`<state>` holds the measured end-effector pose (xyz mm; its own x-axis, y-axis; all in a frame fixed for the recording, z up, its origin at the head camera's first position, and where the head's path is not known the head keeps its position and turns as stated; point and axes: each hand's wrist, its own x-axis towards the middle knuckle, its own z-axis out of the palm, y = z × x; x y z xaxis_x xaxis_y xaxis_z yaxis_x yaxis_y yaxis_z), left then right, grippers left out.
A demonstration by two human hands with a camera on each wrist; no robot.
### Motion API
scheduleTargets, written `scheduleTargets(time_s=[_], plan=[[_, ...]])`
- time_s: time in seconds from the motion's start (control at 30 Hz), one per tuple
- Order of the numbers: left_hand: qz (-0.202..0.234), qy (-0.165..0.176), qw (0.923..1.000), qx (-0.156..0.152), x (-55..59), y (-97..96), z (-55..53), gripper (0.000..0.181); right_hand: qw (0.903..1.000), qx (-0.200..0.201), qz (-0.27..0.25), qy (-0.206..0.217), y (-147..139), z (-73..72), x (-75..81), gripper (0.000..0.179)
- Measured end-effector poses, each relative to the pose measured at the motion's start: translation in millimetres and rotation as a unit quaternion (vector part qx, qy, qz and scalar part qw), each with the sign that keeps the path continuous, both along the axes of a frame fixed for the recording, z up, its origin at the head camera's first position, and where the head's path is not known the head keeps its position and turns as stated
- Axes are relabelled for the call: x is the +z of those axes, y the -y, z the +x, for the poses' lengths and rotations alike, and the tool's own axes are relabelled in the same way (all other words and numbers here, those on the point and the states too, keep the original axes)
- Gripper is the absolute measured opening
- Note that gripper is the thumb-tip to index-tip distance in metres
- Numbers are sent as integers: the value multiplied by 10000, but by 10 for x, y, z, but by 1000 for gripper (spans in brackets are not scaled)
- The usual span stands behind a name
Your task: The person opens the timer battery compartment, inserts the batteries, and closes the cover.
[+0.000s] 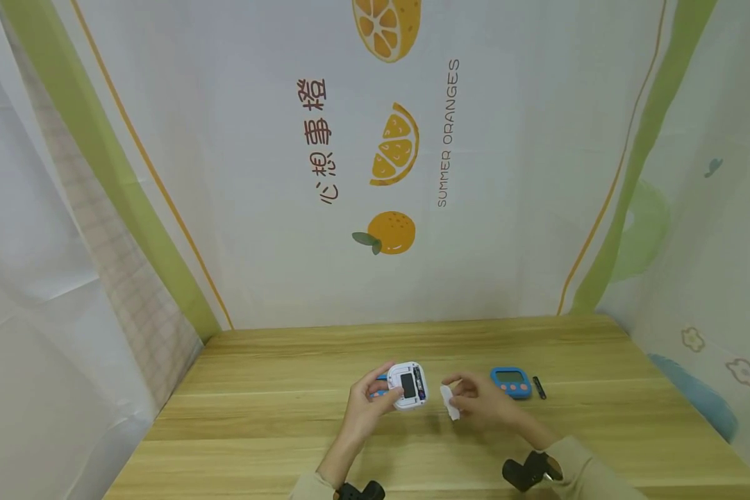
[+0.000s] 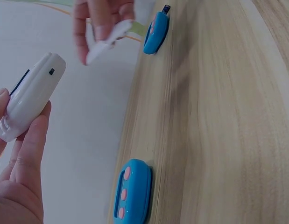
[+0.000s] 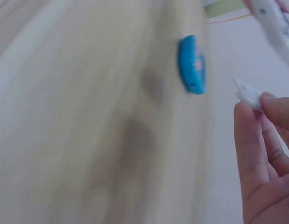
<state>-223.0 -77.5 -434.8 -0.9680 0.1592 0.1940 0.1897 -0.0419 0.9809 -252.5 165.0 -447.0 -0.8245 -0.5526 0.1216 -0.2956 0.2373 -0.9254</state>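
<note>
My left hand (image 1: 364,404) holds a white digital timer (image 1: 410,382) above the table, its back towards me. The battery compartment is uncovered, and dark batteries (image 1: 419,383) show along its right side. Just to the right, my right hand (image 1: 480,401) pinches a small white battery cover (image 1: 450,403) between thumb and fingers, a short gap from the timer. In the right wrist view the cover (image 3: 250,96) is seen edge-on at the fingertips. Partly hidden behind my left hand, a blue timer (image 2: 135,193) with pink buttons stands on the table.
A second blue timer (image 1: 511,383) lies on the wooden table (image 1: 275,417) beyond my right hand. A loose dark battery (image 1: 539,387) is beside it. Printed white cloth (image 1: 494,264) hangs behind the table's far edge and along both sides.
</note>
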Motion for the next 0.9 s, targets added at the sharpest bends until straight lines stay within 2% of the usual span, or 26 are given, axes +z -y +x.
scheduleTargets(time_s=[0.17, 0.4, 0.63, 0.9], plan=[[52, 6, 10000, -6, 5, -4, 0, 49, 9991, -23, -420, 106, 34, -5, 201, 38], [82, -66, 9999, -116, 4, -15, 3, 49, 9981, -215, -583, -5, 168, 1, 365, 38], [162, 46, 9997, -179, 39, -35, 15, 50, 9970, -362, -683, 53, 312, 0, 385, 37], [93, 90, 9998, -153, 256, -62, 154, 46, 9969, -406, -669, -36, 378, -26, 329, 32]])
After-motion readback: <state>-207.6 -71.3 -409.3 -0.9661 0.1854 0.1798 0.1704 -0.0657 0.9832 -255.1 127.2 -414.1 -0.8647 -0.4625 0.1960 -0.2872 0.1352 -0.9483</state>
